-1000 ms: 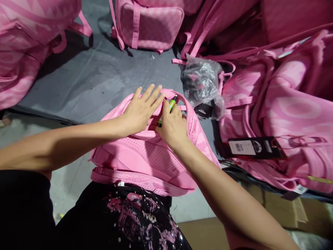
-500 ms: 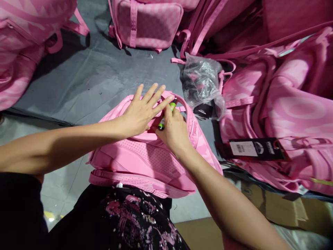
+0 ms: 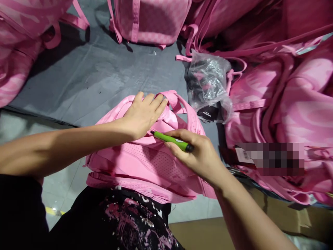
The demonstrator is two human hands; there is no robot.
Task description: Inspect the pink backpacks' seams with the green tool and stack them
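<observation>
A pink backpack (image 3: 156,163) with perforated padding leans over the table's front edge, against the body. My left hand (image 3: 144,114) lies palm down across its upper part, fingers extended towards the top edge and slightly bent. In my right hand (image 3: 197,149) is a slim green pen-shaped tool (image 3: 169,139) with black ends, gripped between thumb and fingers. The tool points left, and its thin dark tip is at a fold of the backpack just beside my left hand. What the tip touches there is too small to tell.
A dark grey table cover (image 3: 104,76) lies beneath. Pink backpacks stand at the left (image 3: 18,52), at the back (image 3: 153,24) and at the right (image 3: 304,93). A clear plastic bag (image 3: 208,80) with dark contents sits right of centre. Brown cardboard (image 3: 291,218) is below right.
My right hand has moved right and down from the carry loop, and the green tool has swung from upright to nearly level. My left hand's fingers, spread before, are closer together and lower on the backpack.
</observation>
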